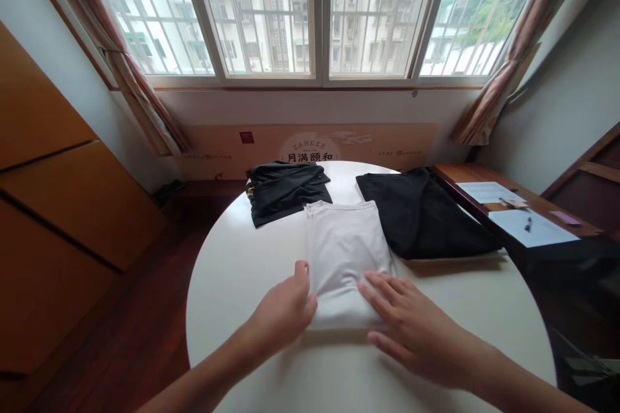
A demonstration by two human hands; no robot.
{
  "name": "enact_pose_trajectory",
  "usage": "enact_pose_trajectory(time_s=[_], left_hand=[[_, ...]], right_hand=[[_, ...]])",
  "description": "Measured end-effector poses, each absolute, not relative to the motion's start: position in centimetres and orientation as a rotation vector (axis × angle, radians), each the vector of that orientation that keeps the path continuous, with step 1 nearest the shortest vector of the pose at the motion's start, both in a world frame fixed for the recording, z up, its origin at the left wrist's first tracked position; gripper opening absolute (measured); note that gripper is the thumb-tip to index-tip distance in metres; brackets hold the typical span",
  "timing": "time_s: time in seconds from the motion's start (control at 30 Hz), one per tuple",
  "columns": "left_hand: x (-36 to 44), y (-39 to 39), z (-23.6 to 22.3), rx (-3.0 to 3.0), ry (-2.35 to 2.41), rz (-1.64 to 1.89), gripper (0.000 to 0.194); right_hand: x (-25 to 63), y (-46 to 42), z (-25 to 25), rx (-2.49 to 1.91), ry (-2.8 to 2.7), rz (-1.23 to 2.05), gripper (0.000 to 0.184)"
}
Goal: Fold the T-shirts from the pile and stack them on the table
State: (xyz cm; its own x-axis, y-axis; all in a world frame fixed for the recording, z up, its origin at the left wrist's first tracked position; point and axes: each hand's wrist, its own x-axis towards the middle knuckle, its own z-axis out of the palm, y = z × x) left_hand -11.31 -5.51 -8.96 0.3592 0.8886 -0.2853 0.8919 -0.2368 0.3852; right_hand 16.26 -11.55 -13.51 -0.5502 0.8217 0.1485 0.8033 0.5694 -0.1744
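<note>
A white folded garment lies on the round white table, creased near its front part. At its left edge, my left hand is closed on the fabric with curled fingers. My right hand rests over the garment's front right part, fingers stretched out and apart, the fingertips pressing on the cloth. What kind of garment it is cannot be made out.
Behind to the left lies a dark folded garment; a larger black garment lies at the right. A wooden side table beyond holds paper sheets and a pen. Windows face me, with tied curtains.
</note>
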Motion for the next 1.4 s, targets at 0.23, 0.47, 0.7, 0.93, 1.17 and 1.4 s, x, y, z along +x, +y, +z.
enact_pose_trajectory(time_s=[0.23, 0.47, 0.7, 0.93, 1.17, 1.4], left_hand=[[-8.5, -5.8, -7.8, 2.669, 1.225, 0.277, 0.055], [-6.1, 6.9, -12.1, 2.682, 1.187, 0.085, 0.068], [-3.6, 7.6, -11.4, 2.806, 1.256, 0.285, 0.062], [2.6, 7.3, -13.8, 2.732, 1.097, 0.120, 0.084], [2.9, 11.8, -11.7, 2.660, 1.655, 0.406, 0.040], [-6.8, 7.4, -9.9, 2.344, 1.870, 0.198, 0.049]], right_hand=[[13.7, -13.2, -10.8, -1.273, -2.584, 0.195, 0.060], [12.1, -12.1, -12.3, -1.007, -2.729, 0.557, 0.082], [12.2, -12.4, -14.2, -0.775, -2.818, 0.382, 0.069], [11.4, -13.0, -16.6, -0.649, -2.828, -0.068, 0.059], [11.1, -14.1, -16.7, -0.608, -2.706, -0.171, 0.048], [16.4, -12.5, -14.1, -1.540, -1.639, 0.419, 0.041]])
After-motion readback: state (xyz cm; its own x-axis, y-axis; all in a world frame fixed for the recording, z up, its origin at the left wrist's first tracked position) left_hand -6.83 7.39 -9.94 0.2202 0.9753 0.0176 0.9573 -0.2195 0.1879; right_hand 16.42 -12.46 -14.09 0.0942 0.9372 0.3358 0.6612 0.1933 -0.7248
